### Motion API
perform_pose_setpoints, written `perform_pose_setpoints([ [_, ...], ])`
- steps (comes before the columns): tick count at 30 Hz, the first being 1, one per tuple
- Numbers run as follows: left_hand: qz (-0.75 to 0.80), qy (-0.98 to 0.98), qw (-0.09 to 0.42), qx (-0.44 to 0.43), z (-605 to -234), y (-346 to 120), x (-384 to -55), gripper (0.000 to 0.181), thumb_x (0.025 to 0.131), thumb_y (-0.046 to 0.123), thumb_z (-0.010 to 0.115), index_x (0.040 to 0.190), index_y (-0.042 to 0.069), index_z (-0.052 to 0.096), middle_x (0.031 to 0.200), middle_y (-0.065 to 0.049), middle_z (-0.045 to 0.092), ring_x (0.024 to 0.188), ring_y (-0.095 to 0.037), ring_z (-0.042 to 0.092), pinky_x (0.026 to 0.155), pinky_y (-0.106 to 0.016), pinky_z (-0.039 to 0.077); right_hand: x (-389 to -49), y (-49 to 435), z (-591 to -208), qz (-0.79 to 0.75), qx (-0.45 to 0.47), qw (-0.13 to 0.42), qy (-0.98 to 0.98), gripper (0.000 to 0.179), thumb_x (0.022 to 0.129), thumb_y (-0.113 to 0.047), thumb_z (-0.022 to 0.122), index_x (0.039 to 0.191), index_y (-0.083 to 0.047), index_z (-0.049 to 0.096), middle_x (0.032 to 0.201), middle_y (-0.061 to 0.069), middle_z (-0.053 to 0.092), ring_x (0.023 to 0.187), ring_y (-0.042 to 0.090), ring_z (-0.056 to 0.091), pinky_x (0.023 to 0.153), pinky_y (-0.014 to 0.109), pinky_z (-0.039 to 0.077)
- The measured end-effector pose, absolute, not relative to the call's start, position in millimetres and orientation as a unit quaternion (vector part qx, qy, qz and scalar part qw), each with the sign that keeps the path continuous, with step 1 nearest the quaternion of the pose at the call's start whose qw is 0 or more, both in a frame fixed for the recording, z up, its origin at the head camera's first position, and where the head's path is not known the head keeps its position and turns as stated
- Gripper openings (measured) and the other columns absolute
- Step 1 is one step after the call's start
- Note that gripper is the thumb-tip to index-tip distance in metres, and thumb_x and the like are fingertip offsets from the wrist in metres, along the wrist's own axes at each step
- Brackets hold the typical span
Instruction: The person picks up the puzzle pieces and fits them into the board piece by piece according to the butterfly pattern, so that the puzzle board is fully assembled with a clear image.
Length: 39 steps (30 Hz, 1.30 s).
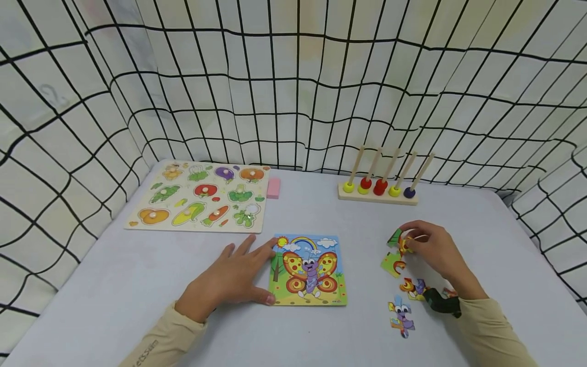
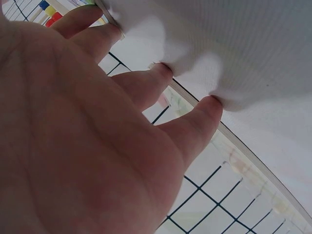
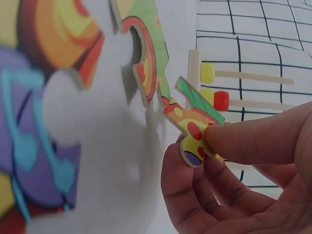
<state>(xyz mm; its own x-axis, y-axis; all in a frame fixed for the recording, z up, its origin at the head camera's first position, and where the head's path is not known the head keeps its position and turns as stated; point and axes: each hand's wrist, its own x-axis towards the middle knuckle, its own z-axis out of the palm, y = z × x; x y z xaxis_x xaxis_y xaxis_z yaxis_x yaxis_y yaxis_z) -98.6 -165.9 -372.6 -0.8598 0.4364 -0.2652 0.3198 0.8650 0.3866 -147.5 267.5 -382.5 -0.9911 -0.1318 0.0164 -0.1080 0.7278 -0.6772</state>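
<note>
My right hand (image 1: pixel 428 250) pinches a puzzle piece (image 3: pixel 192 131) with a red-spotted yellow wing between thumb and fingers. Close to it on the table lies a green puzzle piece (image 1: pixel 392 264) with an orange curve. Nearer me are a wing-and-body piece (image 1: pixel 415 289) and a purple butterfly-body piece (image 1: pixel 401 316). My left hand (image 1: pixel 236 275) lies with spread fingers at the left edge of a square butterfly picture board (image 1: pixel 312 270), fingertips and thumb touching its side. In the left wrist view, the left hand's fingers (image 2: pixel 195 122) are extended, tips down on the white surface.
A vegetable peg board (image 1: pixel 160 204) lies at the back left, a pink block (image 1: pixel 273 188) beside it. At the back right stands a wooden peg stand (image 1: pixel 378 196) with coloured beads. Black netting (image 1: pixel 298 79) rises behind the table. A dark band (image 1: pixel 442 302) crosses my right wrist.
</note>
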Motion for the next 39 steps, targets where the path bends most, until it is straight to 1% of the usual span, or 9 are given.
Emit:
perform_pose_setpoints([
  [4, 0.167, 0.950, 0.174, 0.199, -373, -166, -99, 0.098, 0.078, 0.053, 0.094, 0.157, 0.015, 0.051, 0.174, -0.004, 0.033, 0.161, -0.044, 0.015, 0.121, -0.076, 0.015, -148, 260, -381, -0.368, -0.075, 0.011, 0.927, 0.029, 0.103, -0.002, 0.068, 0.131, 0.004, 0.068, 0.112, 0.020, 0.071, 0.099, 0.035, 0.068, 0.073, 0.031, 0.055],
  [9, 0.165, 0.951, 0.173, 0.198, -374, -166, -100, 0.100, 0.078, 0.054, 0.094, 0.158, 0.015, 0.050, 0.173, -0.003, 0.035, 0.161, -0.043, 0.015, 0.122, -0.076, 0.016, -149, 249, -381, -0.375, -0.084, 0.004, 0.923, 0.029, 0.103, -0.003, 0.069, 0.131, 0.002, 0.069, 0.109, 0.017, 0.071, 0.095, 0.030, 0.067, 0.074, 0.033, 0.055],
  [14, 0.166, 0.951, 0.172, 0.197, -374, -166, -99, 0.101, 0.078, 0.053, 0.094, 0.159, 0.015, 0.049, 0.172, -0.003, 0.036, 0.161, -0.043, 0.015, 0.122, -0.076, 0.015, -152, 239, -383, -0.427, -0.097, 0.039, 0.898, 0.029, 0.104, -0.001, 0.066, 0.133, 0.003, 0.066, 0.111, 0.018, 0.067, 0.085, 0.027, 0.071, 0.073, 0.030, 0.060],
  [18, 0.165, 0.951, 0.171, 0.199, -374, -166, -99, 0.103, 0.078, 0.054, 0.093, 0.160, 0.014, 0.047, 0.171, -0.003, 0.038, 0.161, -0.043, 0.015, 0.121, -0.076, 0.016, -153, 229, -384, -0.453, -0.107, 0.064, 0.883, 0.029, 0.105, 0.000, 0.065, 0.133, 0.002, 0.065, 0.110, 0.018, 0.066, 0.077, 0.025, 0.071, 0.070, 0.029, 0.061],
  [21, 0.165, 0.951, 0.170, 0.200, -374, -166, -99, 0.102, 0.078, 0.054, 0.093, 0.160, 0.014, 0.048, 0.171, -0.003, 0.037, 0.161, -0.043, 0.015, 0.121, -0.076, 0.016, -153, 220, -385, -0.448, -0.123, 0.064, 0.883, 0.028, 0.105, 0.000, 0.065, 0.132, 0.001, 0.067, 0.109, 0.016, 0.067, 0.077, 0.024, 0.071, 0.069, 0.029, 0.059],
  [26, 0.165, 0.951, 0.170, 0.199, -374, -167, -99, 0.100, 0.077, 0.054, 0.094, 0.158, 0.015, 0.050, 0.173, -0.003, 0.035, 0.161, -0.043, 0.015, 0.121, -0.076, 0.015, -154, 205, -388, -0.438, -0.147, 0.063, 0.884, 0.025, 0.104, 0.000, 0.066, 0.129, -0.001, 0.069, 0.107, 0.012, 0.069, 0.081, 0.022, 0.070, 0.071, 0.028, 0.058],
  [30, 0.166, 0.951, 0.171, 0.197, -374, -166, -99, 0.098, 0.077, 0.053, 0.094, 0.157, 0.015, 0.051, 0.173, -0.003, 0.034, 0.161, -0.043, 0.014, 0.121, -0.076, 0.015, -155, 191, -389, -0.429, -0.162, 0.068, 0.886, 0.024, 0.102, 0.002, 0.067, 0.125, -0.002, 0.071, 0.104, 0.009, 0.069, 0.089, 0.023, 0.070, 0.075, 0.028, 0.060],
  [33, 0.168, 0.951, 0.172, 0.197, -374, -166, -99, 0.097, 0.077, 0.053, 0.094, 0.156, 0.015, 0.053, 0.174, -0.003, 0.033, 0.161, -0.043, 0.014, 0.121, -0.076, 0.015, -155, 180, -389, -0.416, -0.175, 0.073, 0.889, 0.023, 0.100, 0.003, 0.069, 0.122, -0.003, 0.073, 0.102, 0.006, 0.069, 0.092, 0.023, 0.069, 0.076, 0.028, 0.059],
  [39, 0.170, 0.950, 0.172, 0.197, -373, -166, -98, 0.095, 0.077, 0.052, 0.094, 0.155, 0.015, 0.054, 0.174, -0.003, 0.031, 0.161, -0.044, 0.014, 0.121, -0.077, 0.015, -155, 161, -388, -0.434, -0.198, 0.101, 0.873, 0.021, 0.100, 0.004, 0.068, 0.119, -0.003, 0.073, 0.101, 0.007, 0.068, 0.085, 0.022, 0.067, 0.071, 0.030, 0.060],
])
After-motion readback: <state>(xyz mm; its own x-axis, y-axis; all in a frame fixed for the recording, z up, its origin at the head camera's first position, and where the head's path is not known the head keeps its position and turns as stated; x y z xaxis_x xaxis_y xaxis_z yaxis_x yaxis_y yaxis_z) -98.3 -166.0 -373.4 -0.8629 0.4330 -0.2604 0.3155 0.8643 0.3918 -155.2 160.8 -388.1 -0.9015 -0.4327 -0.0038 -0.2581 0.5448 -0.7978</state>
